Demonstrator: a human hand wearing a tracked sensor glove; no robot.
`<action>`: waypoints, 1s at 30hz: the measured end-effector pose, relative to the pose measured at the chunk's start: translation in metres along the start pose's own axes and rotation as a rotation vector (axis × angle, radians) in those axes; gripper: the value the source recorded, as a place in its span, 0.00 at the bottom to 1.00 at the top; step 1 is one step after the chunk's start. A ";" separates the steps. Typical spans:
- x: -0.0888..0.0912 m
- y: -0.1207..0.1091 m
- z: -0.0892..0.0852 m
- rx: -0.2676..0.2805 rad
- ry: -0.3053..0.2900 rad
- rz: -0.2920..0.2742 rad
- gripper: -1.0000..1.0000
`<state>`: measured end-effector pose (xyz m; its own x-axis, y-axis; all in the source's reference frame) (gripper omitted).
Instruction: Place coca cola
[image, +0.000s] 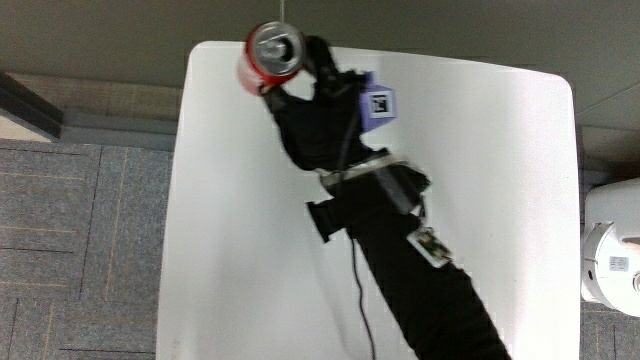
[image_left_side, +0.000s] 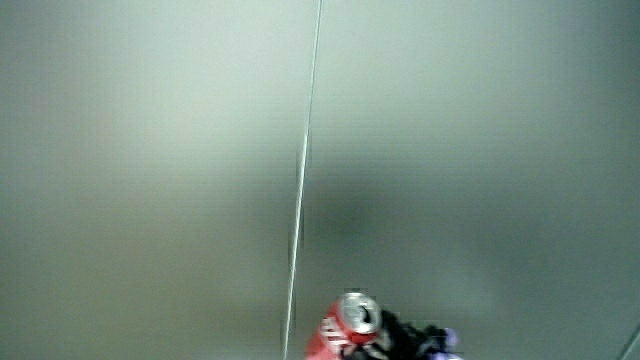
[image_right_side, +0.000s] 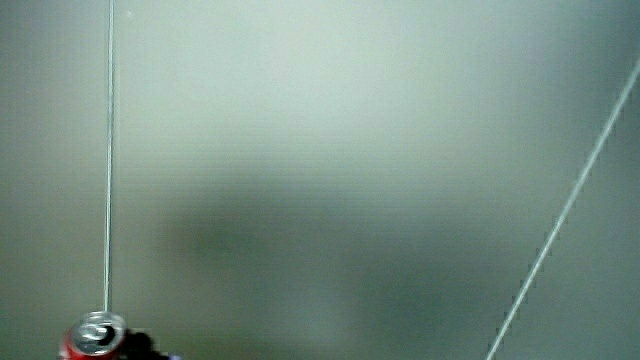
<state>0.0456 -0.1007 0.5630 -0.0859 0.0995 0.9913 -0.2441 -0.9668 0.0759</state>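
Red coca cola can (image: 272, 57), silver top up, seemingly upright, at table's edge

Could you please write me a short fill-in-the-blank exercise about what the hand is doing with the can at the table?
1. The hand is shut on a red ____.
2. The can is held at a corner of the white ____.
3. The patterned cube sits on the back of the black ____.
4. Both side views show mostly a pale ____, with the can low in each.

Missing words: can; table; glove; wall
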 end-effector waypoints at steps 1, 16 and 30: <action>0.000 0.000 0.000 -0.008 -0.001 -0.023 0.50; 0.008 -0.005 0.006 0.025 -0.057 -0.066 0.50; 0.012 -0.009 0.007 0.039 -0.082 -0.093 0.50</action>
<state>0.0533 -0.0927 0.5753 0.0145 0.1707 0.9852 -0.2099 -0.9628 0.1699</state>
